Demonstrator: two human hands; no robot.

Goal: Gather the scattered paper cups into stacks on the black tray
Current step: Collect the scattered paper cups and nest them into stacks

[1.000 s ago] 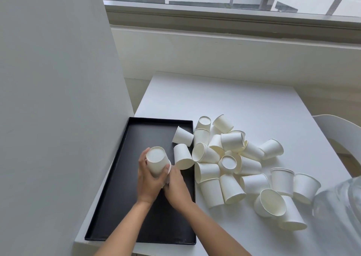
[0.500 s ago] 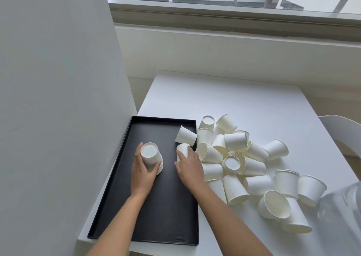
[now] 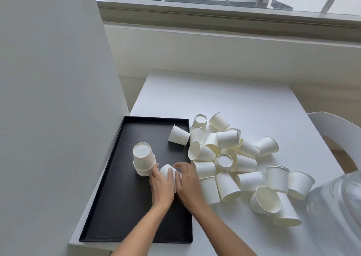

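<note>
A black tray (image 3: 121,203) lies at the table's left side. On it stands an upside-down stack of white paper cups (image 3: 143,159), free of my hands. Just right of the stack, my left hand (image 3: 162,185) and my right hand (image 3: 188,181) close together around one white cup (image 3: 167,171) held over the tray. Another single cup (image 3: 178,135) lies on its side at the tray's right rim. A heap of several white cups (image 3: 230,158) is scattered on the table right of the tray.
A grey wall panel (image 3: 54,99) runs right along the tray's left edge. The white table (image 3: 214,95) ends below a window sill. A white chair (image 3: 340,138) and a clear plastic container (image 3: 338,206) are at the right.
My left hand let go of the cup stack, which now stands alone on the tray. My right hand brought a cup from the heap, and both hands now meet around it.
</note>
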